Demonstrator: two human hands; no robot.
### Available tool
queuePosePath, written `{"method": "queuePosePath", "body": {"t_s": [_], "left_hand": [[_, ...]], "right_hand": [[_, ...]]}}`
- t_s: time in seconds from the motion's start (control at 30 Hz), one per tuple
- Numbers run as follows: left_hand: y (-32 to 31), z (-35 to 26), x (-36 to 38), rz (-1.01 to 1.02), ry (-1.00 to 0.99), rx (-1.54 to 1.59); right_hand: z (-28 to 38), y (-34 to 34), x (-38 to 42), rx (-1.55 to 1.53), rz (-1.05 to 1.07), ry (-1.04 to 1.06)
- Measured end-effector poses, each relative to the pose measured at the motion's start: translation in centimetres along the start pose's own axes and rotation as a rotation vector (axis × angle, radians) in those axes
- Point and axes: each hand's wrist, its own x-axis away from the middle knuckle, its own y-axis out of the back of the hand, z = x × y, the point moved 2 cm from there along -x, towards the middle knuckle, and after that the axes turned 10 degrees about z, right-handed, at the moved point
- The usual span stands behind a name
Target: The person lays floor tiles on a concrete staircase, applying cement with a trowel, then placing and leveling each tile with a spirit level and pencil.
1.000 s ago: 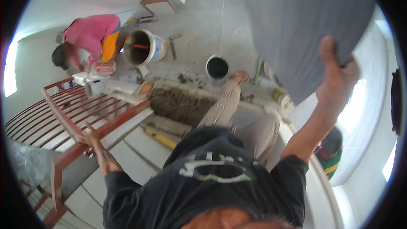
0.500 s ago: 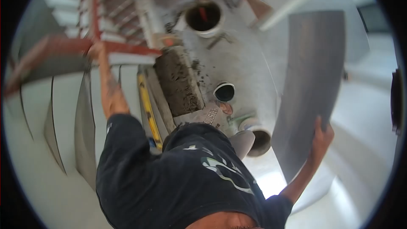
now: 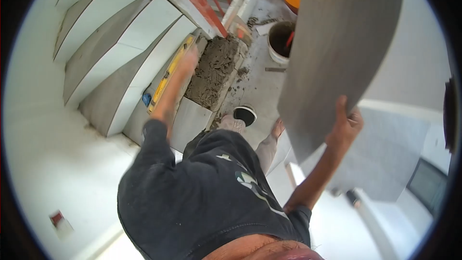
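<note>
**L hand by mortar, R hand holding grey slab**

Far L, tiled steps (image 3: 115,33) are running past a yellow level (image 3: 169,73). L hand (image 3: 189,60) is showing btwn level & mortar (image 3: 211,70), blurred; can't tell if fingers are wide, narrow or touching anything. Mortar is lying rough & uncovered.

Next, containers: small pail (image 3: 245,115) is standing nr the person's legs (image 3: 267,151), pale rim, inside reading black, contents unclear. White bucket (image 3: 279,50) farther up is holding something dark, prob. mortar or water, w/ a red item (image 3: 289,39) sticking up; slab is hiding its R side.

On R, grey slab (image 3: 344,53) is hanging in the air, tilted, top running out of view. R hand (image 3: 345,127) is gripping its long edge nr lower end, thumb lying up along it, other fingers partly hidden. Handling, my guess: stiff (lens prob. causing the bend), fairly heavy, brittle at corners, slick if wet. Best hold: one hand supporting each long edge, nr mid-length, keeping off corners.
</note>
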Motion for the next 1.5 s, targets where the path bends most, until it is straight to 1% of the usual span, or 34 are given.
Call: {"method": "queuePosePath", "body": {"t_s": [0.07,0.1,0.13,0.2,0.23,0.3,0.33,0.4,0.43,0.47,0.5,0.53,0.57,0.6,0.67,0.7,0.73,0.77,0.8,0.87,0.9,0.93,1.0,1.07,1.1,1.13,1.17,1.2,1.23,1.27,1.33,1.37,1.43,1.5], "left_hand": [[-10.7,5.5,10.7,0.262,0.389,0.38],[-15.7,5.3,16.1,0.268,0.451,0.573],[-20.0,8.3,17.6,0.376,0.587,0.854],[-24.2,3.5,20.8,0.396,0.536,0.954],[-25.1,0.5,21.7,0.366,0.555,1.0],[-25.1,-4.7,20.3,0.302,0.489,1.195],[-26.3,-4.1,18.8,0.271,0.487,1.244],[-26.8,-2.6,16.3,-0.022,0.205,1.434],[-26.8,-1.6,15.9,-0.256,0.436,1.486],[-25.2,-2.7,17.0,-0.26,0.429,1.506],[-23.0,-3.2,18.2,-0.375,0.477,1.492],[-21.1,-3.2,19.6,-0.486,0.533,1.471],[-19.4,-2.8,20.8,-0.54,0.522,1.434],[-18.2,-1.6,22.1,-0.603,0.52,1.402],[-17.0,3.8,23.7,-0.72,0.424,1.308],[-15.9,6.2,24.7,-0.735,0.433,1.317],[-15.0,8.3,26.0,-0.732,0.429,1.224],[-14.6,10.1,27.1,-0.731,0.425,1.134],[-14.7,12.0,27.6,-0.76,0.427,1.146],[-16.2,16.0,28.3,-0.891,0.677,0.732],[-17.9,18.1,28.9,-0.89,0.711,0.68],[-19.2,19.6,29.7,-0.875,0.74,0.625],[-21.2,20.5,31.0,-0.972,0.88,0.515],[-20.9,19.3,31.8,-0.907,0.992,0.61],[-22.8,20.8,32.1,-0.985,1.011,0.512],[-24.0,22.7,30.7,-1.062,1.015,0.41],[-23.9,23.9,27.8,-1.046,1.011,0.409],[-23.9,24.4,26.6,-0.995,1.128,0.426],[-24.2,24.9,26.3,-0.93,1.254,0.435],[-24.3,26.5,24.5,-0.9,1.256,0.431],[-24.5,30.5,19.9,-1.019,1.159,0.303],[-25.0,33.3,17.7,-1.08,1.105,0.349],[-25.0,39.5,14.1,-1.076,1.072,0.31],[-24.2,42.7,10.1,-1.091,1.046,0.261]], "right_hand": [[-2.0,-0.9,-3.3,-0.139,0.063,0.03],[-2.8,-1.3,-4.5,-0.188,0.113,0.008],[-3.1,-2.3,-5.8,-0.241,0.162,-0.009],[-3.4,-4.5,-7.7,-0.308,0.198,-0.005],[-4.5,-5.1,-8.3,-0.347,0.23,-0.028],[-5.4,-7.0,-9.3,-0.369,0.318,-0.044],[-5.6,-8.0,-9.4,-0.43,0.337,-0.1],[-5.4,-10.1,-8.5,-0.478,0.383,-0.161],[-5.9,-10.6,-7.6,-0.504,0.431,-0.186],[-5.8,-11.2,-7.0,-0.505,0.467,-0.226],[-6.0,-11.6,-6.6,-0.498,0.483,-0.209],[-6.7,-11.6,-5.8,-0.406,0.592,-0.245],[-7.5,-11.4,-4.9,-0.303,0.7,-0.287],[-8.4,-10.7,-4.5,-0.279,0.72,-0.29],[-9.8,-10.6,-5.0,-0.654,0.891,-0.298],[-8.8,-12.2,-6.5,-0.65,0.907,-0.308],[-7.2,-13.6,-8.9,-0.602,0.64,-0.455],[-8.2,-14.2,-10.0,-0.569,0.523,-0.525],[-9.3,-14.6,-10.9,-0.539,0.404,-0.591],[-19.3,-15.1,-10.7,-0.788,0.583,-0.698],[-22.5,-15.3,-10.6,-0.714,0.526,-0.82],[-25.5,-15.1,-10.1,-0.673,0.552,-0.866],[-28.0,-16.3,-10.4,-0.616,0.576,-0.898],[-30.2,-17.8,-10.1,-0.548,0.593,-1.097],[-31.5,-19.3,-10.2,-0.535,0.587,-1.099],[-33.1,-21.2,-10.3,-0.475,0.59,-1.154],[-35.5,-22.7,-10.8,-0.417,0.583,-1.212],[-38.1,-23.4,-10.9,-0.401,0.54,-1.224],[-40.7,-24.3,-10.7,-0.426,0.57,-1.259],[-43.4,-26.0,-11.1,-0.464,0.625,-1.275],[-47.4,-28.7,-11.6,-0.445,0.606,-1.275],[-49.5,-30.0,-11.9,-0.439,0.615,-1.277],[-53.1,-31.7,-12.6,-0.404,0.594,-1.272],[-56.4,-33.7,-12.4,-0.379,0.589,-1.281]]}}
